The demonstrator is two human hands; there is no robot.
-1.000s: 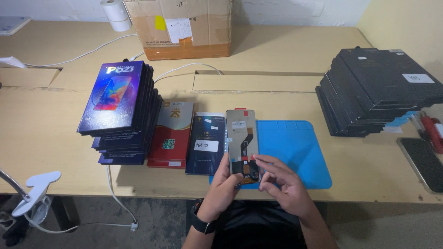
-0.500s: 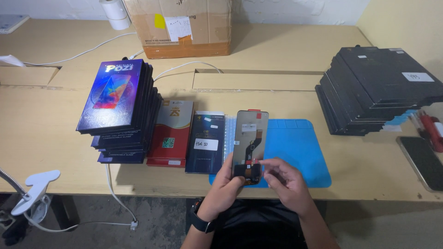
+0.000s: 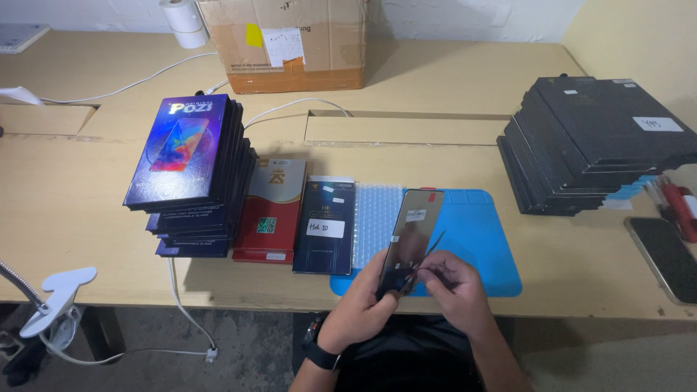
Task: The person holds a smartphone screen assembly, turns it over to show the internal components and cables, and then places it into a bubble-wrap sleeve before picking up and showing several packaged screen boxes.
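My left hand [image 3: 361, 308] grips the lower end of a thin phone screen panel [image 3: 411, 236], held upright and tilted over the near edge of a blue work mat [image 3: 479, 239]. The panel's dark back faces me, with a small white sticker near its top. My right hand [image 3: 454, 290] pinches the thin flex strip at the panel's lower edge. A sheet of bubble wrap [image 3: 375, 221] lies on the mat's left part, behind the panel.
A tall stack of dark blue boxes [image 3: 192, 170] stands at the left, with a red box [image 3: 272, 210] and a navy box [image 3: 324, 225] beside it. Black flat boxes [image 3: 599, 141] are piled at right. A phone [image 3: 664, 258], a cardboard box [image 3: 287, 40], cables and a lamp clamp [image 3: 54, 297] are around.
The panel has turned over in my hands: its inner side with the flex showed before, its dark back shows now. It has also tilted to the right.
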